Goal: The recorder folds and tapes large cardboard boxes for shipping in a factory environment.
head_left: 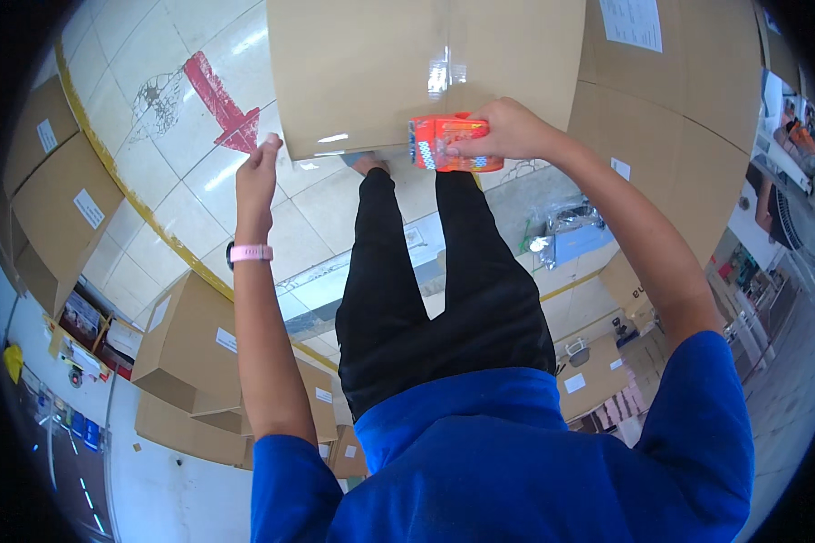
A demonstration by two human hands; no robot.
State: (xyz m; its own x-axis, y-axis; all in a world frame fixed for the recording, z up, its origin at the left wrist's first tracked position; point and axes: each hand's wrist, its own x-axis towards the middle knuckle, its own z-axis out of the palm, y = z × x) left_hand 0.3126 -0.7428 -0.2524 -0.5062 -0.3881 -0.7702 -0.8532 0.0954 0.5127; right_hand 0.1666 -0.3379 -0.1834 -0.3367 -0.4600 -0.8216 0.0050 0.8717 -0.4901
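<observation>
A large cardboard box (pixel 353 81) stands in front of me, with a shiny strip of clear tape (pixel 439 72) along its middle seam. My right hand (pixel 507 131) is wrapped round a red tape dispenser (pixel 435 143) at the box's near edge, close to the end of that strip. At the near left corner, my left hand (pixel 260 167) has its fingers closed against the box's edge. Its fingertips are partly hidden there. A pink watch band (pixel 252 252) circles my left wrist.
Stacked cartons (pixel 679 136) rise at the right, close to my right arm. More cartons (pixel 186 344) stand at the left. A red arrow (pixel 222 100) and a yellow line (pixel 118 172) mark the tiled floor. Plastic-wrapped items (pixel 570 237) lie beyond my right leg.
</observation>
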